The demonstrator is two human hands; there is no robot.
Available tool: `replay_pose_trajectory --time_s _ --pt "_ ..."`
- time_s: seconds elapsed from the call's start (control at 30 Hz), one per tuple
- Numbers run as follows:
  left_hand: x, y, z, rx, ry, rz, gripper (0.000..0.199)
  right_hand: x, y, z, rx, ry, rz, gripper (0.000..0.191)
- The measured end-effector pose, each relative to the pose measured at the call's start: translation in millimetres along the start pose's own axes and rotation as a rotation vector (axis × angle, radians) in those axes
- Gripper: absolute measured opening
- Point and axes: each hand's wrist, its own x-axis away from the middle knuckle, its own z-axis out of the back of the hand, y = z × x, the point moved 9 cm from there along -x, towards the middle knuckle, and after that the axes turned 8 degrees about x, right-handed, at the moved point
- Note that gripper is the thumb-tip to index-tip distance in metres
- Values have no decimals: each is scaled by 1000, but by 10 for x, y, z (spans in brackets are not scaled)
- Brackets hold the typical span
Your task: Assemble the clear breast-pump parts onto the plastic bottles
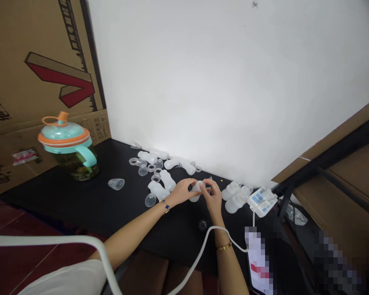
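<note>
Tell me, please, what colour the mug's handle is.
The handle is light turquoise; it shows in the head view.

Those bottles look like smooth matt plastic, domed covers more like glossy plastic. Tabletop is pretty matt, gold bracelet shiny metal-looking, big box just cardboard.

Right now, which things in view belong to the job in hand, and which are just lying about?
Likely the job: held bottle, bare bottles, rings, clear caps, capped bottles.

Likely just lying about: jug, phone, white cable, white box.
</note>
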Motion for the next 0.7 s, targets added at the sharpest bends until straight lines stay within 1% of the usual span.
replay_pose_trajectory --time_s 0.17,0.43,0.57,0.7 --pt "5 -2 2 -6 2 1 36 -3 -24 5 34 4 11 24" --pt "5 6 0 -2 0 0 36 -2 -49 13 56 22 17 29" --pt "4 1 4 -9 1 12 35 5 -31 8 68 26 3 30" --pt "4 23 8 -15 2 3 36 9 8 -3 30 4 -25 31"
